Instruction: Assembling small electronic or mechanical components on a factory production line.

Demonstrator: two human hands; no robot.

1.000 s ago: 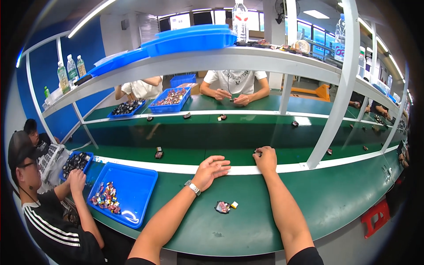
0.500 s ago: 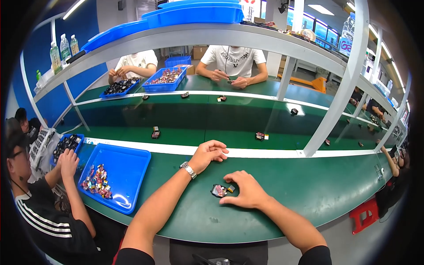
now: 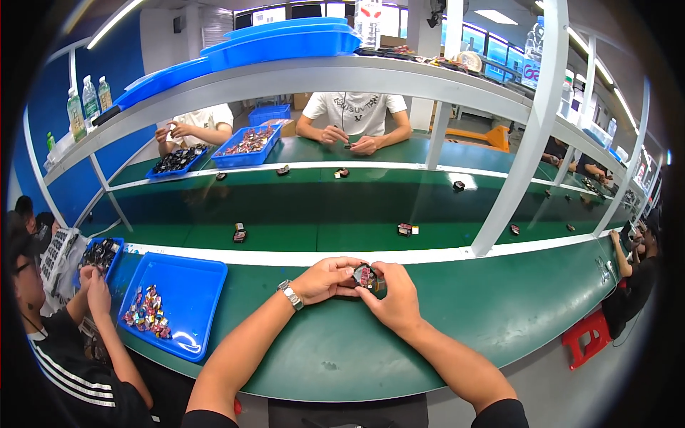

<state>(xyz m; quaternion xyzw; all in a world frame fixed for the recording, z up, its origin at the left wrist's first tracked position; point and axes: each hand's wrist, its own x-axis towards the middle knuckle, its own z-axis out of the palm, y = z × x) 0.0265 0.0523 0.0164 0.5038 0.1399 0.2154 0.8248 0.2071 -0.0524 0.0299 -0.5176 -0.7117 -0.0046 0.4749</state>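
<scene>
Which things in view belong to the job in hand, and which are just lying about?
In the job:
small black-rimmed part, held between left hand and right hand
likely the similar parts beyond the white rail
perhaps the blue tray of coloured pieces

Just lying about, it seems:
bottles on the shelf
stacked blue trays
red stool

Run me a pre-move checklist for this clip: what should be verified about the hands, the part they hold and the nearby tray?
1. Left hand on the round black part: ok, thumb at its left side.
2. Right hand on it too: ok, at its right side.
3. Part's full outline in view: not ok, fingers cover some of its edge.
4. Its pieces fastened together: cannot tell, too small and partly covered.
5. Blue tray in view: ok, left of the hands, small parts inside.
6. Co-worker's hands apart from these: ok, farther left, beyond the tray.
</scene>
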